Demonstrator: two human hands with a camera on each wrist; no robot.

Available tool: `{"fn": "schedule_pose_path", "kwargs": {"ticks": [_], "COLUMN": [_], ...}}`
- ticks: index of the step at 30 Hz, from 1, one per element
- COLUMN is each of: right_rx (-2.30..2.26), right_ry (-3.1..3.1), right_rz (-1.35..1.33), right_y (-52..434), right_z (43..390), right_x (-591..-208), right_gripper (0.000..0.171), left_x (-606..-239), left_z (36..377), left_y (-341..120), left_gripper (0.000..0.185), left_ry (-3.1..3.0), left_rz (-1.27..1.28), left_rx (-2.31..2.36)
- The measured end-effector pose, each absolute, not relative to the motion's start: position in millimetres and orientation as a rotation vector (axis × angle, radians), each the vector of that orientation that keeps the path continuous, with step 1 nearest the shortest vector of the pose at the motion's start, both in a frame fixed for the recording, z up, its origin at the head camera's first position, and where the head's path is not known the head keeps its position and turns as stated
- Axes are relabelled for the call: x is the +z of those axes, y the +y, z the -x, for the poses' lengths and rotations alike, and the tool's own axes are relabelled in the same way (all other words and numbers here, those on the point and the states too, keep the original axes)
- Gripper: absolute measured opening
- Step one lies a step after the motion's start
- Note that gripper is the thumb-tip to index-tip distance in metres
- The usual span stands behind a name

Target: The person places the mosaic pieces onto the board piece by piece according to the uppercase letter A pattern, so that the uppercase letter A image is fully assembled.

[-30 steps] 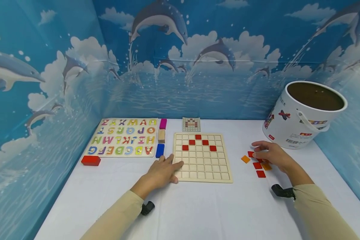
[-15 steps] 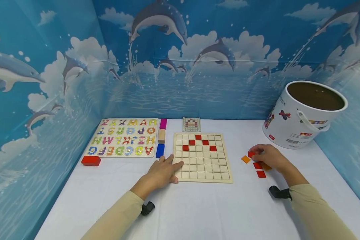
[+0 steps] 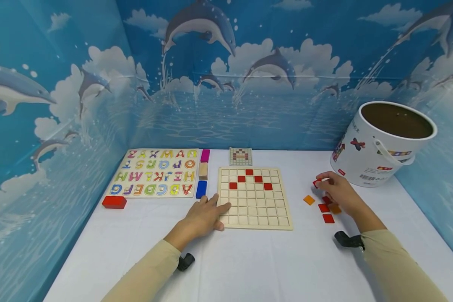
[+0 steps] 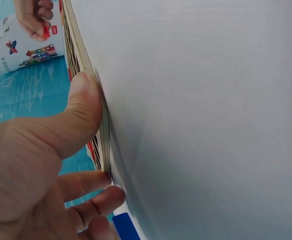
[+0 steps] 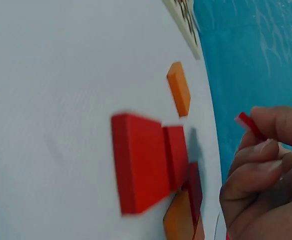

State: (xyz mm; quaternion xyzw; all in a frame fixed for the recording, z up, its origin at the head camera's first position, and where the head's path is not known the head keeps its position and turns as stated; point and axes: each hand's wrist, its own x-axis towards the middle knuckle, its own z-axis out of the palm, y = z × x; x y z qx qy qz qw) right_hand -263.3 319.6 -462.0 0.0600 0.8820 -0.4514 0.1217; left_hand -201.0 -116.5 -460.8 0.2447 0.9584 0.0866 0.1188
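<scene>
My left hand [image 3: 203,214] rests at the near left corner of a wooden grid board [image 3: 262,205], thumb against its edge and a finger over its squares. Several red tiles lie in the board's upper squares, in a peaked shape. Over at the right, my right hand [image 3: 337,191] pinches a red square tile [image 5: 247,121] between thumb and fingertips, raised above the table. Below that hand lie loose red tiles [image 3: 328,218] and orange tiles [image 3: 309,200]; the hand partly hides some of them.
A small pattern card [image 3: 240,156] lies behind the board. To the left are an alphabet puzzle board [image 3: 154,174], a red block [image 3: 114,202], a blue block [image 3: 201,189], a plain wooden block [image 3: 203,171] and a magenta block [image 3: 205,156]. A white bucket [image 3: 366,167] stands at back right.
My right hand has taken a red tile from the loose group and lifted it up and slightly away from me. The left hand and the board have stayed put.
</scene>
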Motion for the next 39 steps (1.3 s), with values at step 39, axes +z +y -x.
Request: {"fn": "schedule_pose_path", "kwargs": {"ticks": [39], "right_rx": [-1.096], "right_ry": [2.737], "right_rz": [0.235], "right_y": [198], "right_z": [261], "right_x": [-473], "right_gripper": [0.027], "left_x": [-460], "left_z": [201], "left_y": [-116], "left_gripper": [0.072], "left_ry": [2.798], "left_rz": [-0.713], "left_rx": [0.270]}}
